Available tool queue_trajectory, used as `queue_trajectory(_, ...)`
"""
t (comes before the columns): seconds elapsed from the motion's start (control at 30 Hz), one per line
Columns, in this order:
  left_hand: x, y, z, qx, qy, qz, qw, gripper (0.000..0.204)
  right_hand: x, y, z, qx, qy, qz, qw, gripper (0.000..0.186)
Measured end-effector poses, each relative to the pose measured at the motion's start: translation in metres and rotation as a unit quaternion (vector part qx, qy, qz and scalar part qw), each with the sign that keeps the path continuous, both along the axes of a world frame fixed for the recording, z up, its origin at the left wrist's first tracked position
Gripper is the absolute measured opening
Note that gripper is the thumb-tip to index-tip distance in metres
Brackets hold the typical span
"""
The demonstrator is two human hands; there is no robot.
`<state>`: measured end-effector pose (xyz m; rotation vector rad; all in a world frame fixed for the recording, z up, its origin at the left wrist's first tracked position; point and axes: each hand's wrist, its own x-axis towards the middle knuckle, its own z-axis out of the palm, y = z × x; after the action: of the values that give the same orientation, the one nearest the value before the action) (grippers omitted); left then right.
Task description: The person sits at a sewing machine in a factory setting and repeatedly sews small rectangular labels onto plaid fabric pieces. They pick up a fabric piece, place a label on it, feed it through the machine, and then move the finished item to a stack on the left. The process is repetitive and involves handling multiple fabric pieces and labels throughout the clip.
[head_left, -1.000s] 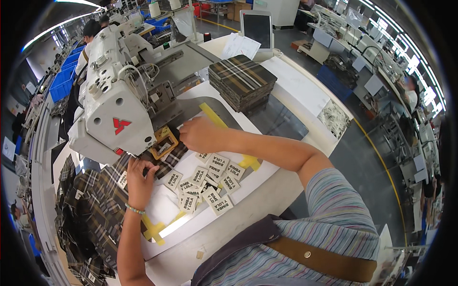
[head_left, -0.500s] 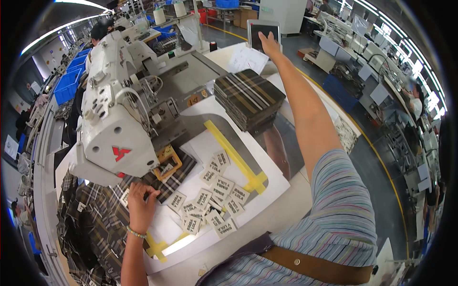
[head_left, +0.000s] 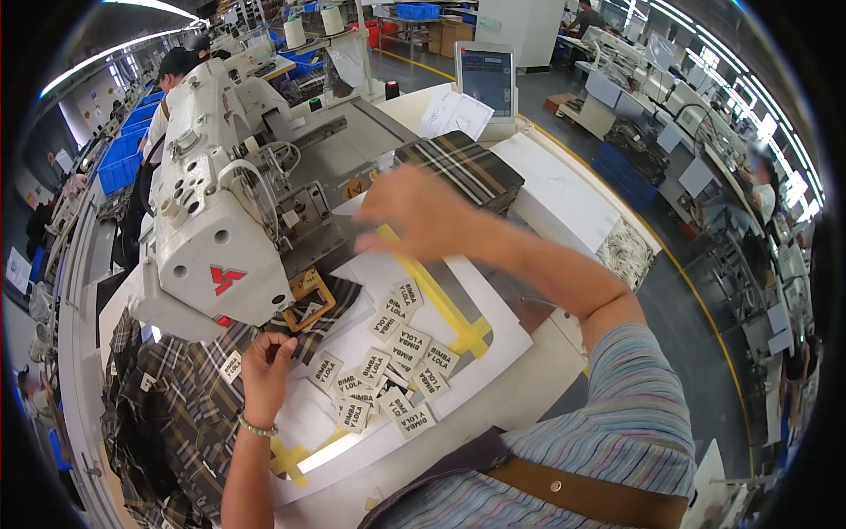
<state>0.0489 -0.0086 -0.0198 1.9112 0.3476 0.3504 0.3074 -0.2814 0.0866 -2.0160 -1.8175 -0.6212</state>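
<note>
My left hand (head_left: 270, 357), fingers curled, touches plaid fabric (head_left: 176, 388) beneath the white sewing machine head (head_left: 216, 256); what its fingertips hold is unclear. An orange rectangular frame (head_left: 310, 298) lies on the fabric beside it. My right hand (head_left: 405, 213), blurred by motion, is in the air over the yellow-taped white board (head_left: 489, 370), left of a stack of folded plaid pieces (head_left: 467, 163). Several square cream printed labels (head_left: 401, 414) lie scattered on the board, right of my left hand.
A lit screen (head_left: 485, 79) stands behind, with papers (head_left: 454, 115) before it. Thread cones (head_left: 333, 24) stand at the back. Blue bins (head_left: 119, 163) line the left, a co-worker (head_left: 163, 79) beside them. Another workstation row (head_left: 634, 106) runs along the right.
My right hand went from near the orange frame up to the screen, then back down and left over the board. The screen now glows. My left hand has stayed at the machine.
</note>
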Motion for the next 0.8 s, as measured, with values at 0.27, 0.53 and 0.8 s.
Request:
queue_trajectory(0.27,0.004,-0.007,0.012,0.103,-0.011,-0.013,0.994,0.015,-0.071,0.063,-0.093,-0.049,-0.151,0.034,0.987,0.015)
queue_trajectory(0.53,-0.031,0.004,0.032,0.431,-0.072,-0.14,0.889,0.016,-0.116,0.02,-0.08,-0.033,-0.014,0.062,0.997,0.018)
queue_trajectory(0.8,-0.104,0.088,0.027,0.512,0.039,0.038,0.857,0.016,-0.104,-0.002,-0.077,-0.036,0.07,0.008,0.997,0.02)
